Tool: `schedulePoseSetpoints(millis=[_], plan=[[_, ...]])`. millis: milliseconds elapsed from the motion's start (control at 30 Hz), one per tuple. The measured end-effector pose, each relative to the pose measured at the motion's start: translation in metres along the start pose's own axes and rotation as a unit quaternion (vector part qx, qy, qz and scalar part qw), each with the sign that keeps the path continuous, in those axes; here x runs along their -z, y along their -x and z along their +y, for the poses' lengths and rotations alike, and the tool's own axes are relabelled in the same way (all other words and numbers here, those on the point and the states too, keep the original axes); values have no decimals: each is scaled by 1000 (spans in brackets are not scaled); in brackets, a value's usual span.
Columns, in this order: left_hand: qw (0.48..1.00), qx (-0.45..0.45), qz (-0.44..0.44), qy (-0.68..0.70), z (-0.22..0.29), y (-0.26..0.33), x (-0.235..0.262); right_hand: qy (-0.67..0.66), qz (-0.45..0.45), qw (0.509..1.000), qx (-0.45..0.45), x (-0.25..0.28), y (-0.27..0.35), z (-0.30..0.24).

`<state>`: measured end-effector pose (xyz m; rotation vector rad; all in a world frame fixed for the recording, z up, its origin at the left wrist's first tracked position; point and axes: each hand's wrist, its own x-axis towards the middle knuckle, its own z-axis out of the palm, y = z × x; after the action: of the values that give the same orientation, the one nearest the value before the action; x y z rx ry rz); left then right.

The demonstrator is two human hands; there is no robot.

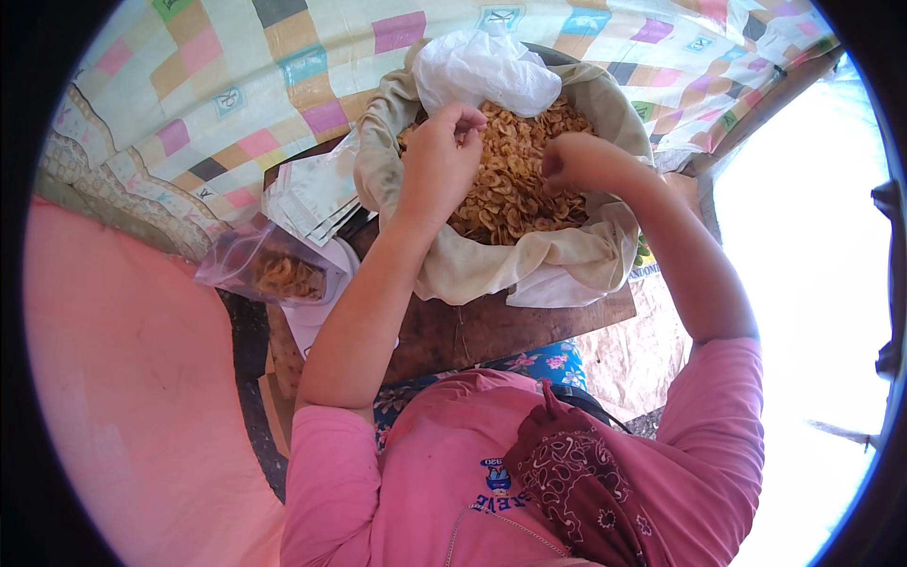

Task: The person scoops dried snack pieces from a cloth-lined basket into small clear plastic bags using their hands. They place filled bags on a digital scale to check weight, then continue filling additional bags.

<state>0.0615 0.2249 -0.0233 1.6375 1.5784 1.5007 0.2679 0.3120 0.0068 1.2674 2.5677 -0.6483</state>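
A large basin lined with cream cloth (453, 276) holds a heap of thin, golden-brown chips (510, 189) that look like banana chips. My left hand (442, 156) hovers over the left part of the heap, its fingers curled together. Over the heap's right side is my right hand (588, 163), closed, with its fingertips bent down close to the chips. Whatever either hand may hold is hidden or too small to name. A crumpled white plastic bag (482, 71) lies on the far rim of the basin.
Left of the basin, a clear pouch (283, 269) partly filled with chips rests on a white scale (312, 326). Flat empty pouches (312, 198) are stacked behind it. All stand on a brown wooden table (453, 335). A checkered sheet (274, 90) hangs along the far side.
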Motion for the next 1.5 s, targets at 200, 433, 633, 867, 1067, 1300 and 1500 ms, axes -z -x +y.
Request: schedulePoseSetpoints(millis=[200, 433, 633, 867, 1067, 1300, 1500], plan=[[984, -78, -139, -85, -4, 3, -2, -23, 71, 997, 17, -14, 2, 20], [890, -180, -252, -336, -10, 12, -11, 29, 45, 999, -2, -12, 6, 11], [956, -22, -222, -189, -5, 0, -4, -15, 29, 999, 11, -10, 3, 16], [933, 246, -168, 203, -6, -10, 3, -315, 66, 941, 108, 29, 12, -7], [899, 273, -125, 321, -5, -10, 8, -337, 123, 928, 99, 22, 0, -36], [864, 286, -128, 395, -14, -14, 14, -295, 167, 932, 127, 9, -7, -34], [859, 272, -139, 410, -19, -14, 13, -277, 234, 919, 152, -2, -7, -39]])
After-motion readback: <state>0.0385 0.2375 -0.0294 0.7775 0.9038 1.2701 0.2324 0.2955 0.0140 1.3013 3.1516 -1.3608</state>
